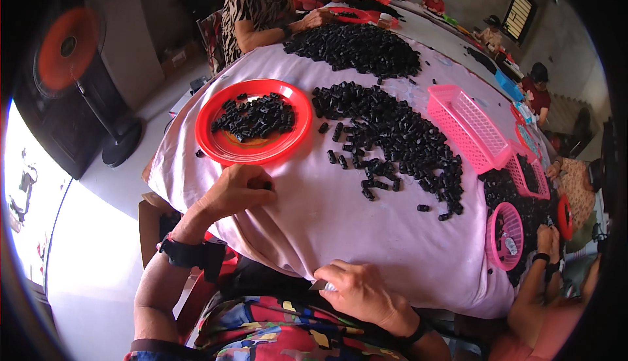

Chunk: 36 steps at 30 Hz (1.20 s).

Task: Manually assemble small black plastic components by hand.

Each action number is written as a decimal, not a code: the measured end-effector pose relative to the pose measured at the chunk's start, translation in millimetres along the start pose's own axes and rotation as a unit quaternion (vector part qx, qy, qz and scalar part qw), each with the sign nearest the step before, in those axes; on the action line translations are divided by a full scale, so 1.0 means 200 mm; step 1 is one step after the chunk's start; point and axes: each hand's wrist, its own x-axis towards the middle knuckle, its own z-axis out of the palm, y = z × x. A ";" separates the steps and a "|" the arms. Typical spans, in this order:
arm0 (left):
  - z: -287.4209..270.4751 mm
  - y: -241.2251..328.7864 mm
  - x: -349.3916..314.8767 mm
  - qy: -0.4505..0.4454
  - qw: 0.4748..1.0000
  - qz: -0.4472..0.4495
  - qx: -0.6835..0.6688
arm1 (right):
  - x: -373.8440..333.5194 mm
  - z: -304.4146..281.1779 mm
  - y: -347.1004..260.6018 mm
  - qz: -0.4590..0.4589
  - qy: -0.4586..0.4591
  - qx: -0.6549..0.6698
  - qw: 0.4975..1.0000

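Just below the red plate [204,140], my left hand [232,194] is closed, with a small black cylindrical piece [267,185] pinched between thumb and fingers. The plate holds a heap of black pieces [258,117]. At the near edge of the cloth, my right hand [366,295] is closed around a small knife [320,285]. Its short grey blade points left, and a bit of white handle shows; the rest lies hidden in my fingers. A spread of black cylindrical pieces [405,142] covers the middle of the table, beyond my right hand.
A pink cloth [314,223] covers the table. Farther back lies a bigger black heap [356,48]. Pink baskets [464,128] stand at right, near a round pink basket [505,236]. Several people work around the table. A standing fan [69,50] is at left.
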 end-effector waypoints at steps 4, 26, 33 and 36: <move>0.04 0.12 -0.04 -0.087 0.954 -0.037 -0.285 | -0.01 -0.13 -0.05 0.040 0.094 0.035 0.994; 0.51 0.35 -0.09 -0.364 0.748 -0.024 -0.554 | -0.07 -0.30 -0.11 0.029 0.242 0.174 0.954; 0.53 0.35 -0.13 -0.371 0.718 -0.051 -0.586 | -0.08 -0.30 -0.11 0.028 0.205 0.243 0.948; 0.53 0.34 -0.12 -0.377 0.712 -0.043 -0.590 | -0.08 -0.30 -0.11 0.019 0.210 0.223 0.952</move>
